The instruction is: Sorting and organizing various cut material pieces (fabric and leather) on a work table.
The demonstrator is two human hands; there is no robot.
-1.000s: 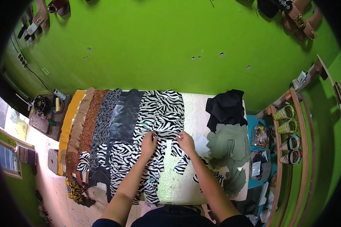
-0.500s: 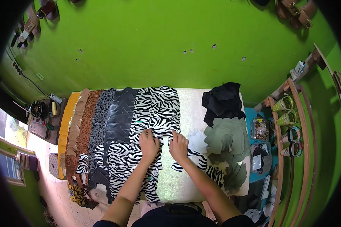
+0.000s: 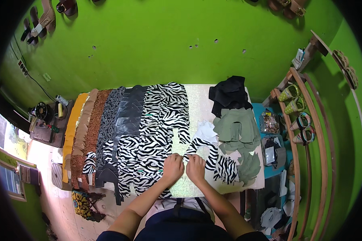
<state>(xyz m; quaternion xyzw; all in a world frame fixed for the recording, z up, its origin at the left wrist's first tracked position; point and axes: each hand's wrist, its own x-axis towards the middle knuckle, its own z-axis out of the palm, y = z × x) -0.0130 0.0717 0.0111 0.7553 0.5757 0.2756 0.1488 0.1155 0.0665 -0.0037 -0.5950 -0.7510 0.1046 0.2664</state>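
Over the pale, glittery sheet on the table [image 3: 199,104], both my hands are close together near the front edge. My left hand [image 3: 173,168] has its fingers curled in beside the right edge of the zebra-print stack [image 3: 149,150]. My right hand [image 3: 195,167] is closed too, its fingertips by the end of a curved zebra-print piece [image 3: 210,154]. Whatever the fingers pinch is too small or hidden to make out. A second zebra-print stack [image 3: 165,104] lies farther back, one strip reaching down toward my hands. White cut pieces [image 3: 206,131] rest just beyond the curved piece.
Overlapping rows of yellow [image 3: 73,124], tan, brown, grey-patterned and black [image 3: 130,112] cut pieces cover the left side. At right lie olive-grey pieces [image 3: 237,128] and black material [image 3: 228,94]. A wooden rack with sandals [image 3: 295,105] stands beyond a blue surface holding clear containers [image 3: 269,122].
Both hands have drawn toward me and closer together, and their fingers have curled in. The zebra-print strip they partly covered now shows fully. The whole view has shifted slightly.
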